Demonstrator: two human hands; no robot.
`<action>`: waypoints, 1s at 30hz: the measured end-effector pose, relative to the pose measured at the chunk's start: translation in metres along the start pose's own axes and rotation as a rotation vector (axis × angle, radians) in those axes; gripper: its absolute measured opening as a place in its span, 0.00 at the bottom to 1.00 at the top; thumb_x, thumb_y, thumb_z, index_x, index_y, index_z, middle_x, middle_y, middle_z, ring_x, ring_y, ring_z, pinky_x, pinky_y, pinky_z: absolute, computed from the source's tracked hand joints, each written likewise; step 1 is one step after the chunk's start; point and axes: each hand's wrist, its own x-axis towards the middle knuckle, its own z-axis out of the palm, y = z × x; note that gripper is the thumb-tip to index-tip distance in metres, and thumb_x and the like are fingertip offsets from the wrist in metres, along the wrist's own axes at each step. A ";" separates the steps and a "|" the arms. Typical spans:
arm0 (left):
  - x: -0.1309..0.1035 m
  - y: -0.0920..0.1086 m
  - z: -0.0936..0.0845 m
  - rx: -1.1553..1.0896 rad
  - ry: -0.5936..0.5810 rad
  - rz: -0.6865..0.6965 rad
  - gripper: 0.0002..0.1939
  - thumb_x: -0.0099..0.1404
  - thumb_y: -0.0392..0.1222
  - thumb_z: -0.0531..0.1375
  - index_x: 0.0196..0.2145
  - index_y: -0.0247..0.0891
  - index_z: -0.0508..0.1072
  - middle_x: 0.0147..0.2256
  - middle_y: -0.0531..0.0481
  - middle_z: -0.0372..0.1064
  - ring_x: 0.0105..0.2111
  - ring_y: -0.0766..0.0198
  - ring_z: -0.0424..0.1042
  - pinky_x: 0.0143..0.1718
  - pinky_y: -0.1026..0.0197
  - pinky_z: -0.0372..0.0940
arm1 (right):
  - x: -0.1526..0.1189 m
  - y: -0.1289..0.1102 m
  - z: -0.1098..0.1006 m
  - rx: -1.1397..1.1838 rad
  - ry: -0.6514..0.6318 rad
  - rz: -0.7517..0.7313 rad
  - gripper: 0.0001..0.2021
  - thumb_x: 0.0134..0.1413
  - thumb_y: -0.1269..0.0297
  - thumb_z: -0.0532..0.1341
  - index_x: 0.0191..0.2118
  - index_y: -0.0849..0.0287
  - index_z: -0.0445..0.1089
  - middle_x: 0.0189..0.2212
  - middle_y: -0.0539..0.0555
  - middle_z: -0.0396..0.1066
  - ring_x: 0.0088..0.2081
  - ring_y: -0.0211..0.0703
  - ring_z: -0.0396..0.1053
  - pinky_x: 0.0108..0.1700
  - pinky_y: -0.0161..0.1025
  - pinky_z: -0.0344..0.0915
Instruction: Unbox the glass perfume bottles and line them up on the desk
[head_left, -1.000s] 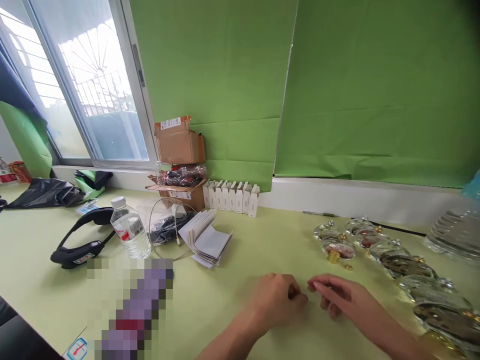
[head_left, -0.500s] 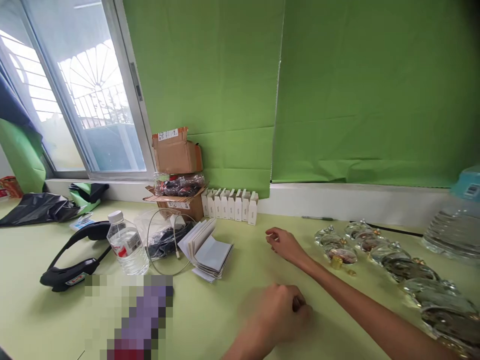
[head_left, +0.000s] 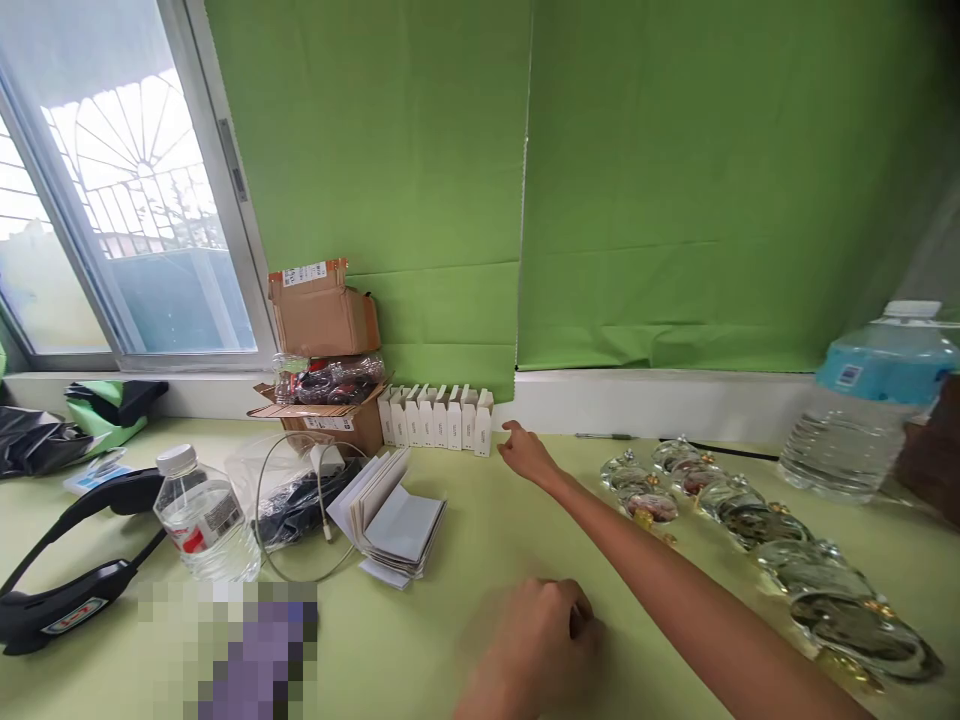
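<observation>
My right hand reaches over the green table, just right of a row of small white boxes. Its index finger points at the rightmost white box; whether it touches cannot be told. Nothing shows in that hand. Low in the picture is my left hand, blurred, with fingers curled inward, so what they may hold is hidden. To its left, a stack of folded white cards or paper fans out. Several clear glass ornaments with gold details stand in two rows to the right of my right forearm.
A water bottle, a black headband-like device and a bagged cable stand at left. Cardboard boxes are stacked by the wall. A pen lies at the back; a large water jug stands right.
My right hand has moved forward and left, closer to the row of white boxes. The left hand stays low and curled. The view has swung to the right.
</observation>
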 end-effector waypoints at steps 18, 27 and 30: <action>0.004 -0.009 0.008 0.017 0.085 0.119 0.12 0.63 0.41 0.50 0.34 0.41 0.72 0.32 0.50 0.74 0.29 0.64 0.70 0.28 0.66 0.59 | 0.000 -0.037 -0.008 -0.302 -0.014 -0.084 0.13 0.62 0.64 0.51 0.45 0.61 0.69 0.40 0.60 0.74 0.42 0.48 0.70 0.39 0.38 0.60; 0.005 -0.008 -0.014 0.226 0.279 0.092 0.12 0.65 0.40 0.49 0.31 0.41 0.71 0.34 0.50 0.74 0.30 0.63 0.70 0.28 0.65 0.55 | -0.070 -0.036 -0.044 -0.556 0.040 -0.150 0.16 0.64 0.64 0.47 0.42 0.61 0.70 0.36 0.63 0.75 0.38 0.50 0.72 0.37 0.38 0.57; 0.004 -0.006 -0.022 0.267 0.333 0.052 0.13 0.67 0.40 0.47 0.31 0.41 0.70 0.34 0.50 0.73 0.29 0.64 0.70 0.28 0.64 0.53 | -0.099 -0.031 -0.060 -0.604 0.052 -0.173 0.15 0.63 0.66 0.47 0.40 0.62 0.70 0.33 0.62 0.75 0.34 0.49 0.73 0.32 0.37 0.55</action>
